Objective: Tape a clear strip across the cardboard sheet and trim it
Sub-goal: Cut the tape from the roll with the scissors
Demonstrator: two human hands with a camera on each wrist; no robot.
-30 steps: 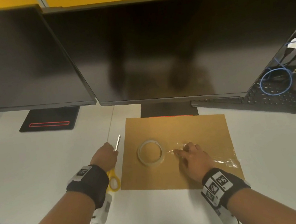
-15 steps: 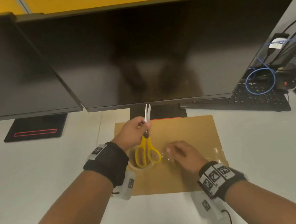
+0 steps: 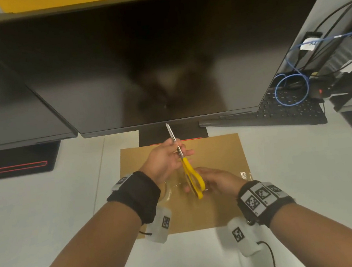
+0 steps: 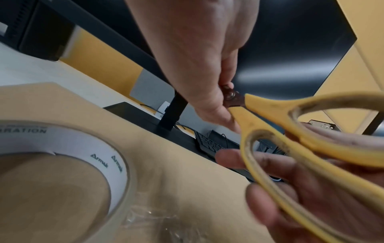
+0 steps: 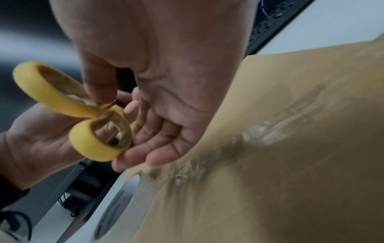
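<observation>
A crinkled clear tape strip (image 3: 242, 175) lies on the cardboard sheet (image 3: 217, 150) beneath both hands. Left hand (image 3: 165, 160) pinches the yellow-handled scissors (image 3: 190, 171) at the blades; right hand (image 3: 218, 180), lifted off the strip since half a second ago, reaches relaxed fingers to the handles. Tape roll (image 4: 62, 164) lies under the left wrist.

Monitors (image 3: 160, 57) wall off rear; desk (image 3: 47, 217) sides prob. open.
</observation>
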